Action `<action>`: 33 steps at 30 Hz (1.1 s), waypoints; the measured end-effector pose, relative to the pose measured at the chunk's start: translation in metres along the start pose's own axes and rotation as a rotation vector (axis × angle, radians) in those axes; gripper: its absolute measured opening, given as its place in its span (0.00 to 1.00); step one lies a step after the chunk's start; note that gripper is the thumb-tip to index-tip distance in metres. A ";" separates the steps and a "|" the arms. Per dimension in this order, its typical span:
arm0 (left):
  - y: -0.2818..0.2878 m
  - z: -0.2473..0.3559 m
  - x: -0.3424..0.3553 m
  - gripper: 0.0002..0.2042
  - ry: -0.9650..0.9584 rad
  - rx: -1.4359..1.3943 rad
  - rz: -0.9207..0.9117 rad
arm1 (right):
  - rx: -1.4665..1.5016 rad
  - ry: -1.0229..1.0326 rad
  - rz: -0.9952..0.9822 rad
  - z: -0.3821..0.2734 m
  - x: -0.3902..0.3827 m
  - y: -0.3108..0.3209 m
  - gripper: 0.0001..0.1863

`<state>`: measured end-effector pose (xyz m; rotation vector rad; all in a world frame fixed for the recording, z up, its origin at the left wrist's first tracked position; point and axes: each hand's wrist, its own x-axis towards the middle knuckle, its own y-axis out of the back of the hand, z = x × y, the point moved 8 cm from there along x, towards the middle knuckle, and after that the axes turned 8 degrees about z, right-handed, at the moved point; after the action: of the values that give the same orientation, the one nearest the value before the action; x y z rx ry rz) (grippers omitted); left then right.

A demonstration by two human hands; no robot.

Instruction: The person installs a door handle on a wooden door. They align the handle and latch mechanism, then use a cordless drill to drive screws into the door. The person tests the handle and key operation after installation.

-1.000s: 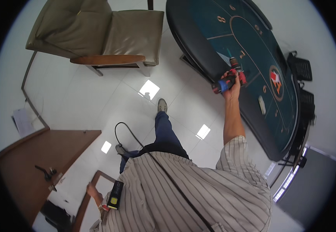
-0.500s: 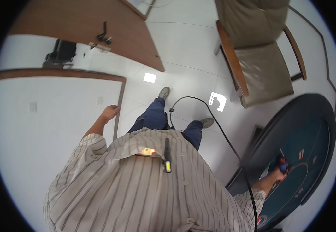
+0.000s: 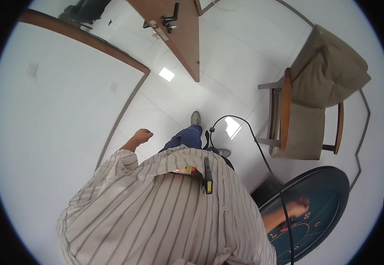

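My left hand [image 3: 142, 136] hangs in the air beside the white wall, its fingers curled in loosely with nothing visible in them. Over the green playing-table top [image 3: 319, 237] reaches my right hand [image 3: 299, 206], smeared by motion, so its fingers cannot be made out. A small red and dark object [image 3: 284, 226] lies on the table top near my right wrist, apart from the fingers. Its kind is too blurred to tell. A black cable [image 3: 262, 154] loops in front of my body and passes across my right forearm.
A brown wooden door [image 3: 185, 39] with a black handle stands open ahead. At the right is an olive armchair [image 3: 307, 128] with wooden arms, close to the table's dark padded rim [image 3: 340, 181]. The white wall [image 3: 63, 115] runs along my left.
My view has turned left and forward. The right hand, earlier around a red and blue object, is now away from the red object on the table. The left-hand fingers have curled.
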<state>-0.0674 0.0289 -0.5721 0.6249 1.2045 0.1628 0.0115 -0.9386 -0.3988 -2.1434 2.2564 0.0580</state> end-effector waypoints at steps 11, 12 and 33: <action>0.069 0.065 0.052 0.24 -0.248 -0.682 0.181 | -0.570 0.229 -2.212 0.015 -0.786 -0.383 0.18; 0.075 0.049 0.045 0.24 -0.203 -0.751 0.215 | -0.619 0.205 -2.235 0.025 -0.823 -0.390 0.21; -0.391 0.043 -0.212 0.17 0.754 -1.067 0.167 | -0.875 -0.565 -2.449 0.103 -0.947 -0.454 0.10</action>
<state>-0.1871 -0.4010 -0.5967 -0.3291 1.5394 1.1730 0.5134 -0.0122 -0.4605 -2.6371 -1.4675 1.1853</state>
